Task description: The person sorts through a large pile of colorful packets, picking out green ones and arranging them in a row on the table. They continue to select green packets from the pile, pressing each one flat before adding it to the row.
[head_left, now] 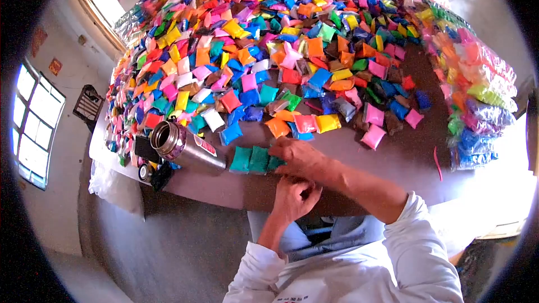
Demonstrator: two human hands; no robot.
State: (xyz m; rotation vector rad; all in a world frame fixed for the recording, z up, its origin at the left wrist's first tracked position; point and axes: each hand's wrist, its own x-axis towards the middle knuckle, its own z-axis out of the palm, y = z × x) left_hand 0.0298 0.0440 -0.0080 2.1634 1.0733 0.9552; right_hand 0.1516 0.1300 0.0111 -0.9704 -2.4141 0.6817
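Two small teal packets lie side by side on the brown tabletop near its front edge, with a third teal packet partly hidden under my right fingers. My right hand is bent down, its fingertips closed on that third packet. Just below it, at the table's edge, my left hand is curled with thumb and fingers together; whatever they hold, if anything, is hidden. Orange, red and yellow packets lie just beyond my right hand, beside a blue packet.
A large heap of colourful packets covers the back of the table. An uncapped steel flask leans at the left, near a black object. Stacked bags of packets line the right side. A pink strip lies at right.
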